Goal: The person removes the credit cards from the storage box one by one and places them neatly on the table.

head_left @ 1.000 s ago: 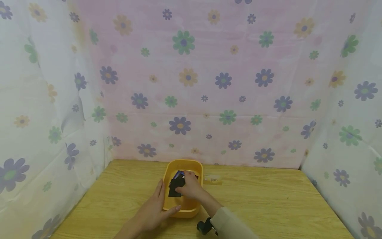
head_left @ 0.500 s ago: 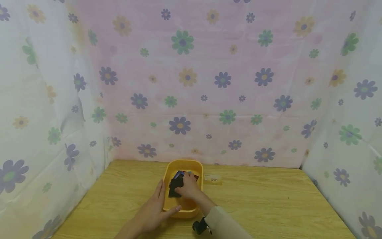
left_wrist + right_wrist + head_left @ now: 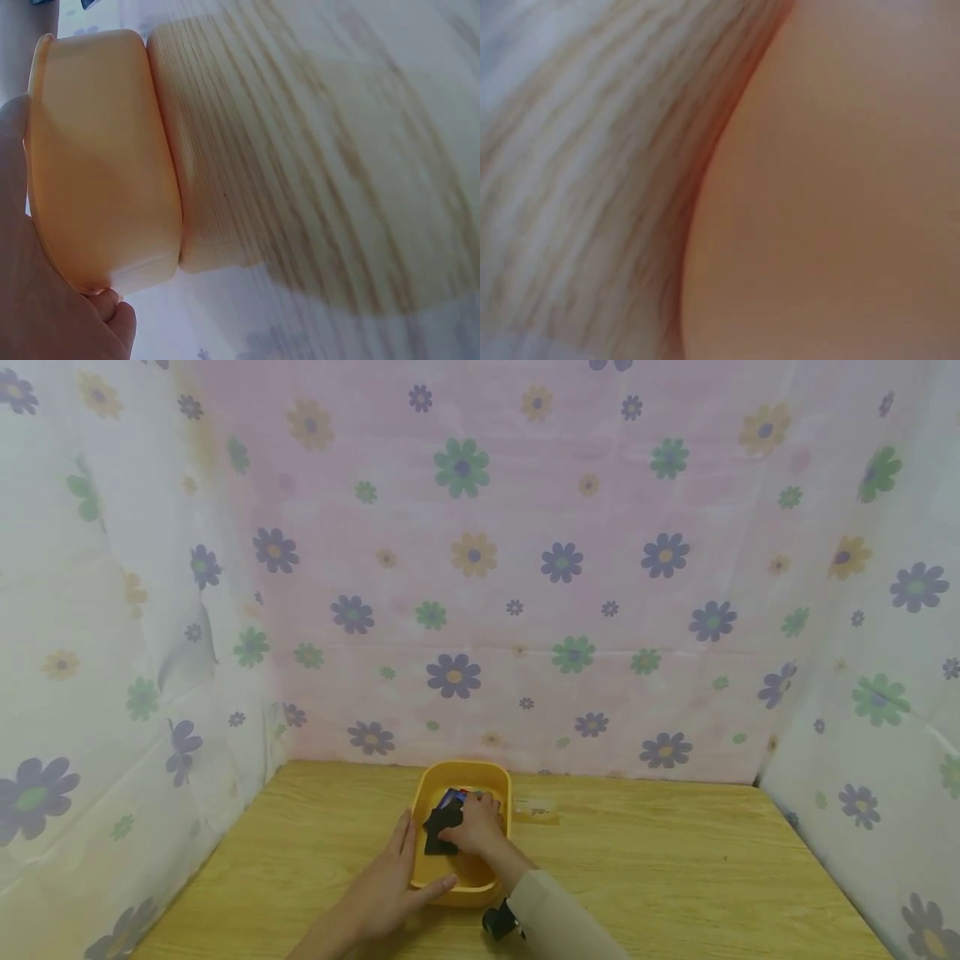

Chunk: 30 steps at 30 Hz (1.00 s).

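We see the yellow tub (image 3: 459, 898) on the wood-grain table (image 3: 645, 877), and inside it lies a small pile of flat, card-like pieces. The black piece (image 3: 435, 842) sits in the left half of the tub, immediately left of the right hand (image 3: 477, 828) and touching its thumb; a blue-patterned piece (image 3: 452, 796) shows behind it, farther back in the tub and just beyond the fingers. The right hand reaches into the tub with its fingers bent down over the pile (their tips are hidden from us, so we cannot tell whether they grip anything). Our left hand (image 3: 384, 883) spans the tub's near left corner, its extended fingers along the left wall and its thumb at the near rim, touching the tub without curling round it. To the right of the tub, near its far end, we find a clear packet (image 3: 534, 810) on the table. Close in front of the tub, below the right sleeve (image 3: 562, 914), a black object (image 3: 497, 922) shows. Behind the tub stands flower-printed cloth (image 3: 600, 693).
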{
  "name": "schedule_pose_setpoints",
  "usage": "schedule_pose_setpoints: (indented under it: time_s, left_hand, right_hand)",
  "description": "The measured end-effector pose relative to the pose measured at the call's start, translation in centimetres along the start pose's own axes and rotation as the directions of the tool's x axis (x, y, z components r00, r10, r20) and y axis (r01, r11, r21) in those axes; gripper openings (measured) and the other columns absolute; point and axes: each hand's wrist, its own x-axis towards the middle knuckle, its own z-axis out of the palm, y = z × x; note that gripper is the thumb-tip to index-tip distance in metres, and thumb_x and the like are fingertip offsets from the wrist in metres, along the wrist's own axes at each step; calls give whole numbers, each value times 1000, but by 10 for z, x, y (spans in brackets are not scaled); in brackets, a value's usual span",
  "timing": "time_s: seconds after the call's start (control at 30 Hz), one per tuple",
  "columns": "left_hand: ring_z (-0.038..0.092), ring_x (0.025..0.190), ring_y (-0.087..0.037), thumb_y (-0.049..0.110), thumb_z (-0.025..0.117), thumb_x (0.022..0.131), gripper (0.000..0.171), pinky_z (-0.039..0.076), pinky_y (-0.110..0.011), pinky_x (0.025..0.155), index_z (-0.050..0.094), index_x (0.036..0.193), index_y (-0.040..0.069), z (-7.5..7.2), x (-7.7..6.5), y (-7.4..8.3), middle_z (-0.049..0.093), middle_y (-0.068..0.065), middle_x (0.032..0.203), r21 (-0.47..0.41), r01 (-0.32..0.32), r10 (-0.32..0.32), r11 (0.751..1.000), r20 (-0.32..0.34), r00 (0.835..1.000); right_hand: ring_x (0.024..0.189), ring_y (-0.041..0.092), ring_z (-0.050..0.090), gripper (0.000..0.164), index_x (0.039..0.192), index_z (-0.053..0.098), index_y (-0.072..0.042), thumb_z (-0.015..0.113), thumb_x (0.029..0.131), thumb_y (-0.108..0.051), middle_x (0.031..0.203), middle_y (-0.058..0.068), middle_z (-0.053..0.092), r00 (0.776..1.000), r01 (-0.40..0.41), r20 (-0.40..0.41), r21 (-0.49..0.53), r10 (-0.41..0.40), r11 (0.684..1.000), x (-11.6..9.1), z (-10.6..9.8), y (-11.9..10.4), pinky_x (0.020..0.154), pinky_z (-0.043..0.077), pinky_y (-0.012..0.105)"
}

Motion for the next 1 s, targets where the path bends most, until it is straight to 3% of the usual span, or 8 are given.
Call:
schedule_pose_setpoints:
  time_s: [0.23,0.43,0.8,1.0]
  left_hand:
    - [45,139,-45,75,55,92,116,50,-55,102,12,161,-7,2,-1,0,4,-25,169,-8,-2,2,1000,-11,1000]
    - [45,139,-45,75,55,92,116,50,-55,102,11,161,-7,1,-1,1,3,-24,169,-12,3,-3,1000,-12,1000]
    - [42,141,-44,75,55,92,115,47,-55,105,10,161,-7,1,0,0,4,-25,169,2,-3,3,1000,-19,1000]
    - [42,142,-44,73,56,92,115,46,-55,106,10,161,-7,1,-1,1,5,-26,169,12,-11,11,1000,-33,999]
  right_hand:
    - [109,39,45,77,126,58,11,93,75,-34,120,26,48,999,-24,-24,-37,23,999,3,6,4,96,44,57]
    - [111,40,45,80,125,58,12,93,73,-36,119,26,47,999,-39,-39,-61,37,997,7,8,4,97,44,55]
    - [112,41,45,85,130,53,15,95,71,-30,118,26,47,997,-57,-54,-33,56,998,8,7,3,99,45,54]
    - [111,41,49,61,121,60,10,90,76,-18,115,24,52,996,-49,-72,45,52,998,5,4,4,97,46,57]
